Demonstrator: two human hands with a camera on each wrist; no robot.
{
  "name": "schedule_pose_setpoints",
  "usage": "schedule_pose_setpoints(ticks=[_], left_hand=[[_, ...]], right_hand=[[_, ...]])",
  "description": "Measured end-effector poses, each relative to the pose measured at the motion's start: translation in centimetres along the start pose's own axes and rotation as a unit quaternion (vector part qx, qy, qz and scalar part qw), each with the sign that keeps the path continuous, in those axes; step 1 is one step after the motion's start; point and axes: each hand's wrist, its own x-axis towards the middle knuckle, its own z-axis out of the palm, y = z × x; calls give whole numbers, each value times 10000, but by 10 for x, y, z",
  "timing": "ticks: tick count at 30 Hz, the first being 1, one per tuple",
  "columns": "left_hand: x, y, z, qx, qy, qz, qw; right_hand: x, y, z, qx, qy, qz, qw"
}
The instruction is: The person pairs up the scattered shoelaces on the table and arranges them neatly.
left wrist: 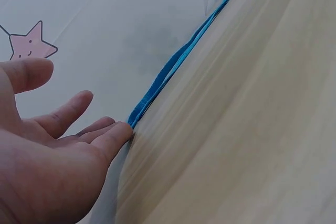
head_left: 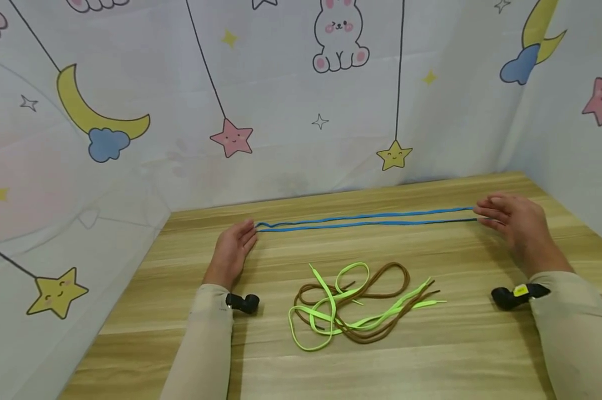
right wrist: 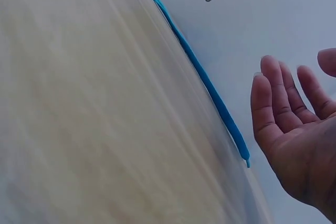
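A blue shoelace [head_left: 396, 223] runs doubled across the far part of the table, its two strands nearly parallel. At its left end is my left hand [head_left: 232, 250], palm facing inward. In the left wrist view its lowest fingertips are right at the bend of the blue lace [left wrist: 168, 74], while thumb and index finger stand apart. My right hand [head_left: 523, 225] is beside the lace's right end with fingers loosely extended. The right wrist view shows a tipped end of the blue lace [right wrist: 210, 87] lying apart from the fingers.
Nearer on the wooden table [head_left: 456, 361] lie a neon green shoelace [head_left: 326, 286] and a brown shoelace [head_left: 364, 340], tangled in loops between my forearms. A white cloth [head_left: 280, 155] printed with stars, moons and a rabbit hangs behind and along the sides.
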Motion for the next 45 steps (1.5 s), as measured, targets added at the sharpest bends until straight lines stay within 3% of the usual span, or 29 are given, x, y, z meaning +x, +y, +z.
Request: schedule_pose_setpoints(ticks=[10,19,22,27,34,38,45], left_hand=[[2,1,-4,-140,505,-11,9986],[-1,4,-3,-254,704,-2,9972],[-3,6,-3,-132,700,-77,9974],[-6,6,-2,15,571,-205,9982],[-8,3,7,380,306,-295,9984],[-9,1,15,747,127,-332,9966],[-15,-4,29,1251,-188,-347,9914]], right_hand=[[3,2,13,-743,21,159,9971],[4,7,24,-744,-754,344,9938],[5,8,31,-1100,-849,414,9894],[5,9,44,-2035,-995,450,9730],[1,14,65,-3252,-1328,309,9358],[-3,18,77,-3586,-1560,291,9199],[-10,23,107,-3852,-1898,382,9023]])
